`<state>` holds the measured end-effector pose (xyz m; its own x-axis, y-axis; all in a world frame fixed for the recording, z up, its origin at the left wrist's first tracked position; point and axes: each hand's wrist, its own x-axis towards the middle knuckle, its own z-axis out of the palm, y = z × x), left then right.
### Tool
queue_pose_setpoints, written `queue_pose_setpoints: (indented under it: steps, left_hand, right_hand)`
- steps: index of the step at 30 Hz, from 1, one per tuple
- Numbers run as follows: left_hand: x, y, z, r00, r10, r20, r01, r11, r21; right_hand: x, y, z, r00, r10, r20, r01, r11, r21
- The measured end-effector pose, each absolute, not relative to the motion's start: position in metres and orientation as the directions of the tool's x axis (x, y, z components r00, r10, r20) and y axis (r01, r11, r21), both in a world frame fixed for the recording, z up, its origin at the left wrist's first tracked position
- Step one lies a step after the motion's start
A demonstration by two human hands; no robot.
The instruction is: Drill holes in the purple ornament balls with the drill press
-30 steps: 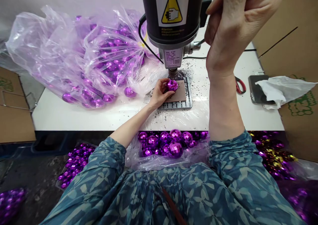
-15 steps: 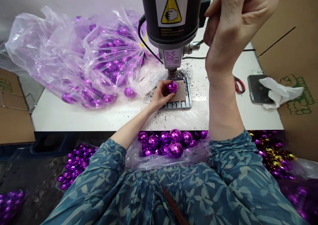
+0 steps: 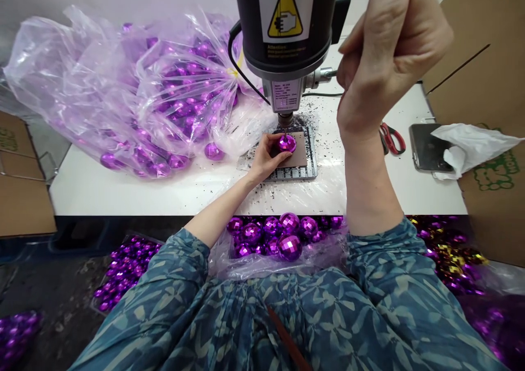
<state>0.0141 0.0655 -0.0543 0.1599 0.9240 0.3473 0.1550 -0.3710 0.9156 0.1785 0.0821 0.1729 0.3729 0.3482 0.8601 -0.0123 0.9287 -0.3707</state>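
My left hand (image 3: 266,155) pinches a shiny purple faceted ball (image 3: 287,143) between thumb and fingers, on a flat brown pad (image 3: 301,151) over the grey slotted base plate (image 3: 313,170). Straight above the ball is the thin bit (image 3: 286,130) of a black drill press (image 3: 287,48). Whether its tip is inside the ball, I cannot tell. High on the right, my right hand (image 3: 394,48) is closed in a fist at the end of the drill press lever (image 3: 331,72); most of the lever is hidden behind it.
A clear plastic bag (image 3: 98,87) of purple balls fills the table's left. More faceted balls (image 3: 289,247) lie in plastic at the front edge. Red-handled scissors (image 3: 394,140), a phone (image 3: 426,147) and white tissue (image 3: 476,144) are right, beside a cardboard box (image 3: 488,43). Dark shavings surround the base.
The ball and my left fingers have shifted very slightly right. My right hand is slightly lower in view and more of the scissors shows beside my wrist. The tissue spreads further right.
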Motion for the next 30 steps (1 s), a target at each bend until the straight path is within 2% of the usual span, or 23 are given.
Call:
queue_pose_setpoints:
  steps: [3,11,22,27,30]
  left_hand:
    - [0.015,0.066,-0.054,0.154,0.923,0.352,0.135,-0.372,0.918]
    - [0.014,0.064,-0.053,0.150,0.930,0.335,0.158,-0.358,0.921]
    - [0.012,0.067,-0.059,0.141,0.906,0.399,0.077,-0.412,0.908]
    - [0.013,0.067,-0.057,0.146,0.914,0.378,0.095,-0.393,0.915]
    - [0.017,0.066,-0.053,0.107,0.927,0.359,0.126,-0.371,0.920]
  right_hand:
    - [0.180,0.074,0.161,0.390,0.324,0.862,-0.003,0.937,-0.350]
    - [0.184,0.075,0.138,0.399,0.373,0.838,-0.010,0.915,-0.403]
    - [0.182,0.076,0.107,0.433,0.304,0.849,0.120,0.914,-0.388]
    - [0.179,0.075,0.137,0.463,0.289,0.838,0.107,0.920,-0.377]
    - [0.177,0.080,0.181,0.420,0.410,0.810,0.006,0.891,-0.455]
